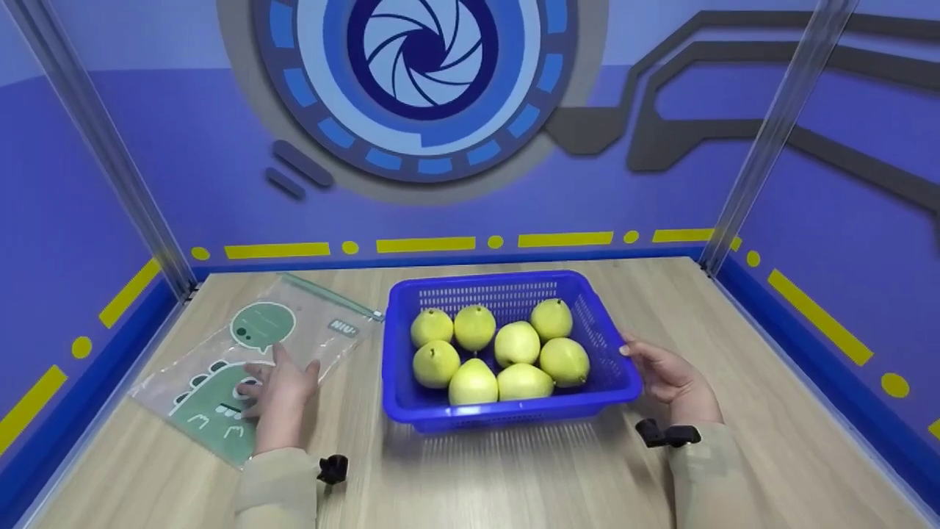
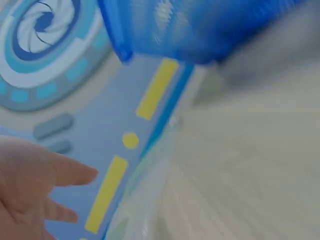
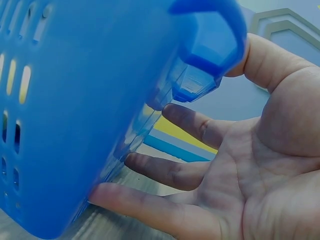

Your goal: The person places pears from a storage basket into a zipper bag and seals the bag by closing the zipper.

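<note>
A blue plastic basket [image 1: 512, 411] holds several yellow-green pears [image 1: 474, 327] in the head view. At its right side, my right hand [image 1: 672, 375] has its thumb on the rim, and the right wrist view shows the spread fingers [image 3: 165, 170] against the slotted outer wall. To the left lies a clear zip bag [image 1: 213, 360] with a green cartoon dinosaur and a green slider strip. My left hand [image 1: 283, 393] is over the bag with its fingers spread, gripping nothing. In the left wrist view, part of that hand [image 2: 30, 185] shows at the lower left.
The light wood tabletop [image 1: 499, 485] is bounded by a blue back wall [image 1: 440, 220] and blue side walls with yellow dashes. Metal posts [image 1: 139, 184] stand at the back corners. Small black wrist mounts [image 1: 333, 469] sit at both sleeves. A shadow falls under the basket's front.
</note>
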The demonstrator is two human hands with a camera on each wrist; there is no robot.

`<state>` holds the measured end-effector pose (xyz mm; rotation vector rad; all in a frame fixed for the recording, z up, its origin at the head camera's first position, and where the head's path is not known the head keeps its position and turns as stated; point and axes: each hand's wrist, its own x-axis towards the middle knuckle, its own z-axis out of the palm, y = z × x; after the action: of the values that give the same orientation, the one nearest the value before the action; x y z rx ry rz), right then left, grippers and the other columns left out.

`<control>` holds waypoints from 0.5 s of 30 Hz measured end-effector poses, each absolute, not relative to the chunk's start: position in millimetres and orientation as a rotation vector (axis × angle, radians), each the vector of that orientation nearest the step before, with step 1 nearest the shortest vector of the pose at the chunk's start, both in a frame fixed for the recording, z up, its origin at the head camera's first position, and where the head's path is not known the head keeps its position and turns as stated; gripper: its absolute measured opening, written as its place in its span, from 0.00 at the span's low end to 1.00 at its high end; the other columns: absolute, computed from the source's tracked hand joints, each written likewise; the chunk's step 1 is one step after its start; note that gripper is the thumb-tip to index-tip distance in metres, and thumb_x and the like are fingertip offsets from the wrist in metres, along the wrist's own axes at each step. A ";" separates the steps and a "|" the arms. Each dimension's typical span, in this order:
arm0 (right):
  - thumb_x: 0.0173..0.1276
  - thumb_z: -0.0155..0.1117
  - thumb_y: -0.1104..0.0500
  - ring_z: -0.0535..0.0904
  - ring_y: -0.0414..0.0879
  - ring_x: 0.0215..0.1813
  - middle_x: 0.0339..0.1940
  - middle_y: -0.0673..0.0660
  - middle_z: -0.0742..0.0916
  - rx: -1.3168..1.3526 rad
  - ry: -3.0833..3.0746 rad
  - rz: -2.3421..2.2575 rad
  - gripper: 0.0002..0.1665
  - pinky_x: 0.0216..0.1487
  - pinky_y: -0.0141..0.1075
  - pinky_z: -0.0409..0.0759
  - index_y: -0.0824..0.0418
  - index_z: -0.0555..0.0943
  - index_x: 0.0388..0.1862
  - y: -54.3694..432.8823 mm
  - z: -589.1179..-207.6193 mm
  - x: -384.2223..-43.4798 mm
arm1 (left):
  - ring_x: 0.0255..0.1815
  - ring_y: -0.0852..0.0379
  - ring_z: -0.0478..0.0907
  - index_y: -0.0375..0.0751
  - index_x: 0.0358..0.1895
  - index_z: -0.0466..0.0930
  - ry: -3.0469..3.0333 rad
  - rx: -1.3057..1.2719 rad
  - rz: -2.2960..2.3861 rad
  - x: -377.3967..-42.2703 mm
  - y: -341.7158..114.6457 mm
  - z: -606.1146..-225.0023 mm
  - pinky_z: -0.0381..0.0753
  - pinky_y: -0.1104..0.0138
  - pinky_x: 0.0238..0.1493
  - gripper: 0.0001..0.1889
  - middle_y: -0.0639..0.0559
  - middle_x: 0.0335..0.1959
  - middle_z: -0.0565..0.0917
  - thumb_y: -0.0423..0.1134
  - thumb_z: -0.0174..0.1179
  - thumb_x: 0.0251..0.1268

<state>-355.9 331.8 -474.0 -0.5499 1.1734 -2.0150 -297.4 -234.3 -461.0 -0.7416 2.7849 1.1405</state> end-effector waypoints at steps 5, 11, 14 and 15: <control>0.82 0.29 0.66 0.84 0.47 0.60 0.60 0.53 0.86 -0.521 1.183 -2.025 0.30 0.60 0.38 0.84 0.47 0.70 0.72 332.3 -473.9 -355.3 | 0.72 0.08 0.20 0.34 0.82 0.26 2.690 -0.777 1.042 -293.4 -241.1 -469.6 0.33 0.16 0.63 0.45 0.11 0.74 0.27 0.53 0.43 0.80; 0.82 0.29 0.66 0.85 0.47 0.60 0.60 0.54 0.86 -0.526 1.181 -2.028 0.31 0.60 0.39 0.84 0.46 0.72 0.71 331.9 -473.5 -355.5 | 0.74 0.10 0.23 0.28 0.81 0.27 2.641 -0.927 1.013 -291.5 -248.2 -471.4 0.31 0.14 0.59 0.48 0.12 0.74 0.29 0.57 0.43 0.79; 0.82 0.27 0.67 0.85 0.48 0.60 0.61 0.55 0.85 -0.551 1.156 -2.023 0.31 0.60 0.40 0.84 0.48 0.70 0.73 332.2 -474.7 -356.1 | 0.73 0.12 0.25 0.28 0.81 0.27 2.628 -0.981 0.978 -290.0 -250.6 -473.6 0.31 0.13 0.58 0.50 0.12 0.73 0.27 0.59 0.44 0.78; 0.82 0.27 0.67 0.85 0.48 0.61 0.61 0.55 0.85 -0.560 1.150 -2.020 0.31 0.61 0.40 0.84 0.49 0.69 0.73 332.6 -475.4 -356.4 | 0.73 0.12 0.25 0.29 0.81 0.28 2.624 -0.989 0.959 -289.5 -251.1 -474.2 0.31 0.13 0.58 0.50 0.12 0.73 0.26 0.60 0.45 0.77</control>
<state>-356.4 332.6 -475.4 -0.5599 1.1495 -2.0204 -289.5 -251.1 -474.2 -0.9889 2.6241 0.9594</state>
